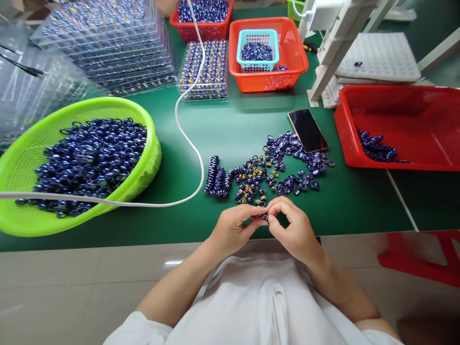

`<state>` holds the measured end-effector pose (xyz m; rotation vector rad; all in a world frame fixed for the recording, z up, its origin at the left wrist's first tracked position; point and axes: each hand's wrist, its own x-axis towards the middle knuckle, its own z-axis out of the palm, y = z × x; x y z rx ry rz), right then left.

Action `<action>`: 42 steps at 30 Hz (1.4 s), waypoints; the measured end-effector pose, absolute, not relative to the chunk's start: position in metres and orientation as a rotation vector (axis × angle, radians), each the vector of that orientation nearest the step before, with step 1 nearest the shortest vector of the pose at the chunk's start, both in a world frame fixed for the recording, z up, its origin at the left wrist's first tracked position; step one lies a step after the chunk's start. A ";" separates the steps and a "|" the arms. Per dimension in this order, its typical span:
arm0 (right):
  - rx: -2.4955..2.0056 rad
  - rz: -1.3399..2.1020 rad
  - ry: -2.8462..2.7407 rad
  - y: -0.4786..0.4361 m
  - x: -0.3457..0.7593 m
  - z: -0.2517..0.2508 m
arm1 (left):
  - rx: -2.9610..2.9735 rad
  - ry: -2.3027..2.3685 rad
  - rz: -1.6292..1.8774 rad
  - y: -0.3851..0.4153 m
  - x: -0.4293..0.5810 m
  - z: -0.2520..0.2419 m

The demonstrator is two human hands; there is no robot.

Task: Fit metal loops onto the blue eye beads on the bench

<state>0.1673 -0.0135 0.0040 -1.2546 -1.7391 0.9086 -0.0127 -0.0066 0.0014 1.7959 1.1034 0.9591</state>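
Note:
My left hand (235, 227) and my right hand (291, 225) meet at the near edge of the green table (233, 124). Both pinch one small dark blue part (265, 218) between their fingertips. Just beyond the fingers lies a loose pile of dark blue shiny parts (287, 163), some with yellow bits. A few of them stand stacked in short rows (215, 177) at the left of the pile.
A lime green basket (21, 158) of blue parts sits at left, with a white cable (187, 139) looping past it. A phone (307, 130) lies beyond the pile. A red tray (413, 110) is at right, orange baskets (294, 52) and clear trays (108, 43) at the back.

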 end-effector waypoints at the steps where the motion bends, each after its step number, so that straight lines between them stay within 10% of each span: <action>1: -1.257 0.918 -1.734 -0.014 0.167 0.004 | 1.793 1.098 0.960 -0.007 -0.013 0.001; 42: -1.373 1.087 -1.623 -0.008 0.166 0.003 | 0.989 1.160 1.006 -0.017 0.001 0.002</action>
